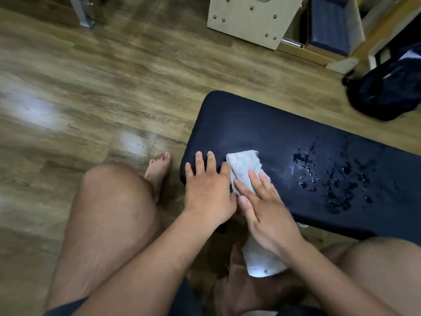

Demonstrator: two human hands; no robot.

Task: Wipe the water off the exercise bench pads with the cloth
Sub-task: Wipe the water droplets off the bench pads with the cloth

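Observation:
A dark navy bench pad point(262, 124) stretches from the centre toward the right edge. Water droplets point(337, 176) lie scattered over its right part. A white cloth point(245, 166) lies on the pad's near left part and hangs down over the near edge. My right hand point(264, 206) presses flat on the cloth with straight fingers. My left hand point(207, 185) rests flat on the pad's left end, its fingers spread, right beside the cloth. The cloth's middle is hidden under my right hand.
Wood-look floor point(91, 87) surrounds the bench. A light wooden box with metal studs point(250, 17) stands at the back. A dark bag point(391, 87) lies on the floor at the right. My bare knees and a foot point(157, 167) are near the pad's left end.

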